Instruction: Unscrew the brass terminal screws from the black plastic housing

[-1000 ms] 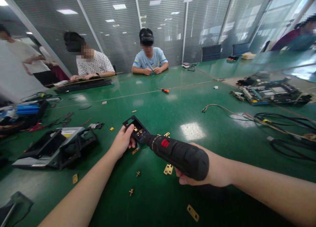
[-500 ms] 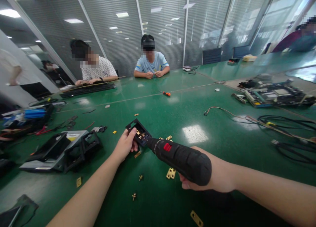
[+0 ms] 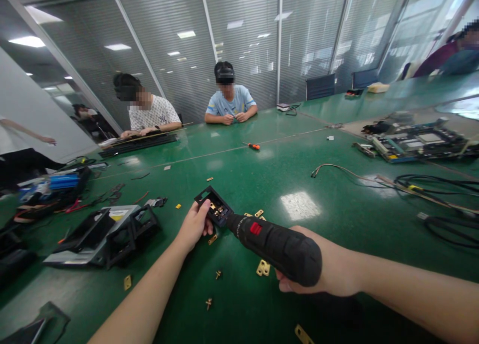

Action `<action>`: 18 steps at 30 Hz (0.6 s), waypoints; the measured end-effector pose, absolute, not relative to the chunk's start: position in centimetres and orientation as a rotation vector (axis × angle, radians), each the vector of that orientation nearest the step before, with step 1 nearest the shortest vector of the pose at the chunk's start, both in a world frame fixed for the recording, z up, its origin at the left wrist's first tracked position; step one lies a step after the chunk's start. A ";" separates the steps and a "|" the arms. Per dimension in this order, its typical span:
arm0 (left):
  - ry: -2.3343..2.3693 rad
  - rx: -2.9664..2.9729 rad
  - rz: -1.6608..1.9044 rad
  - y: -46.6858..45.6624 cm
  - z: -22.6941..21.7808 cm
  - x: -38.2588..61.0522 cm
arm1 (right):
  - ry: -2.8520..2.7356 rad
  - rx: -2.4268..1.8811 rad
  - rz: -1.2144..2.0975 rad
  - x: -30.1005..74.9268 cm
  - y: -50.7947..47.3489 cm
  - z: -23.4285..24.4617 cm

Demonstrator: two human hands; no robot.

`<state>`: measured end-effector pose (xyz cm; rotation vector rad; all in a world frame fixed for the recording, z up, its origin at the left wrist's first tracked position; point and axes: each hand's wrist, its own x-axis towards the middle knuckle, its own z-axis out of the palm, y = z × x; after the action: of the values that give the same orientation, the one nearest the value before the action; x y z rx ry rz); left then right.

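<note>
My left hand (image 3: 194,226) grips a small black plastic frame (image 3: 212,205) with brass contacts inside, holding it just above the green table (image 3: 262,179). My right hand (image 3: 329,271) is wrapped round a black electric screwdriver (image 3: 279,246) with a red switch. Its tip sits inside the frame, on the brass parts. Small brass plates (image 3: 263,268) and brass screws (image 3: 217,274) lie scattered on the table under and around both hands.
A dismantled black and grey casing (image 3: 101,231) lies to the left. Cables (image 3: 430,189) and a circuit board (image 3: 415,144) are on the right. An orange screwdriver (image 3: 253,146) lies farther back. Two seated people (image 3: 228,97) work at the far edge; another person's arm shows at left.
The view has tilted and shifted a little, so everything sits lower and rightward in frame. Both hands keep the same grip, with the screwdriver tip still in the frame.
</note>
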<state>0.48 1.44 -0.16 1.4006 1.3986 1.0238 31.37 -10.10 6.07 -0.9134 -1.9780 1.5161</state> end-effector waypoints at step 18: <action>1.406 1.392 1.031 1.3 -0.1 0.7 | -1.977 -0.881 1.566 31.4 -9.9 6.2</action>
<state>0.67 1.34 -0.10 1.3925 1.4062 1.0309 31.37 -9.87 6.17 -0.8812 -1.9771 1.5659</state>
